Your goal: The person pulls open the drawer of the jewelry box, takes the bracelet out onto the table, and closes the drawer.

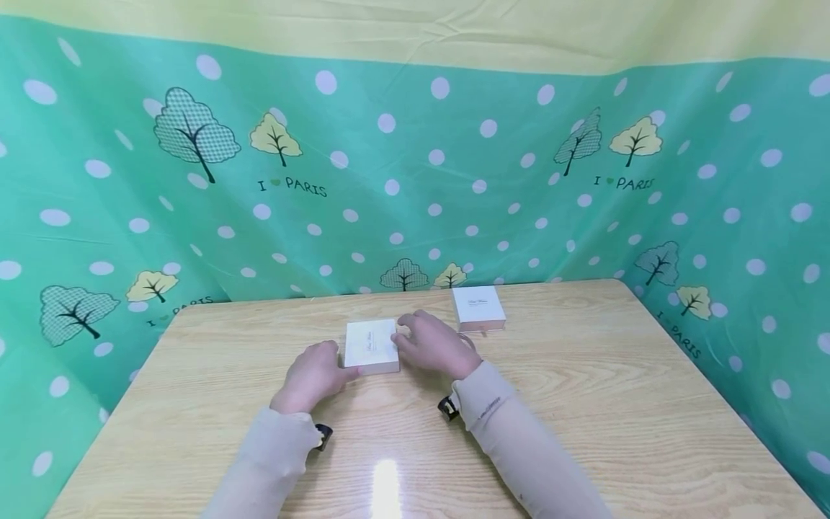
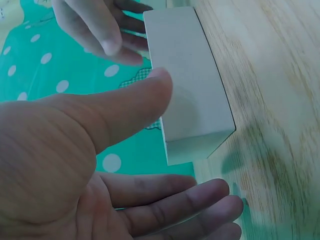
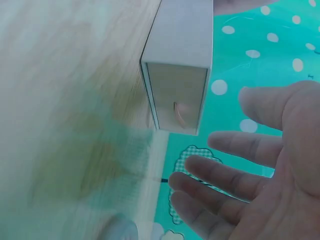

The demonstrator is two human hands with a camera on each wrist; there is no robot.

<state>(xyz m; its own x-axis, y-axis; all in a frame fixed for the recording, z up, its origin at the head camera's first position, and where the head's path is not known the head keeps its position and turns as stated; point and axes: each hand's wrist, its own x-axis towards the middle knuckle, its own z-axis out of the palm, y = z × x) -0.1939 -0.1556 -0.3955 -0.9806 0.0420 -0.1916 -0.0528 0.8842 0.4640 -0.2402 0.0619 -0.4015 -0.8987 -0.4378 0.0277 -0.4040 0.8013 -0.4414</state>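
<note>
A flat white box [image 1: 371,347] with small dark lettering lies on the wooden table in the head view. Its right end carries a short pinkish ribbon tab [image 3: 180,116], seen in the right wrist view. My left hand [image 1: 314,376] is at the box's left side, thumb at the front face and the other fingers extended along the left end. On the opposite side is my right hand [image 1: 436,347], its fingers spread and loosely bent close to the right edge. The right wrist view shows a gap between those fingers and the ribbon end.
A second white box [image 1: 480,305], lettered alike and with a small tab in front, sits farther back to the right. Behind the wooden table [image 1: 616,389] hangs a green dotted cloth [image 1: 402,158] with printed trees. Each wrist wears a black strap piece.
</note>
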